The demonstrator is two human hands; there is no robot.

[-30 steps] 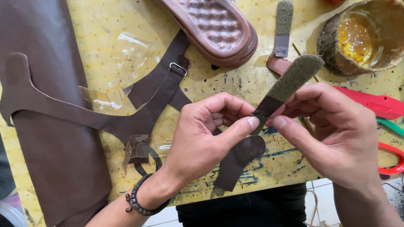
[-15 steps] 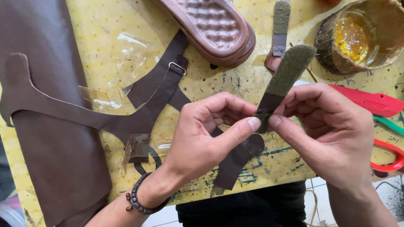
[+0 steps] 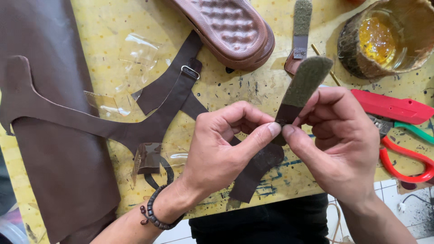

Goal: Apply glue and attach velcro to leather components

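Fingers (image 3: 271,131) of both hands pinched tight on one brown strap piece (image 3: 257,169), thumb tips nearly touching at the point where its olive hook-and-loop tab (image 3: 305,81) begins. Left hand (image 3: 221,153) grips from the left, thumb laid across the front, other fingers curled behind; beaded bracelet (image 3: 153,217) on that wrist. Right hand (image 3: 343,144) grips from the right, thumb low, index curled over the tab base. Strap is held off the counter (image 3: 108,27), tilted: tab end points up and right, wider brown end hangs down and left below the hands, over the counter's near edge. Counter is yellow, paint-flecked. Under and left of the hands: large brown leather sheet (image 3: 54,171) with a cut-out sandal upper (image 3: 149,117) lying on it and on the counter, metal buckle (image 3: 190,72) on one of its straps. Clear plastic film scraps (image 3: 135,49) lie on and beside the upper. Top centre: brown sandal sole (image 3: 226,27), tread up, well apart from the hands. Just right of it, a second strap with an olive tab (image 3: 302,18) lying flat. Top right: rough round pot of amber glue (image 3: 384,36). Right edge: red box cutter (image 3: 389,106) and red-and-green-handled scissors (image 3: 407,158), near the right hand, not touching.
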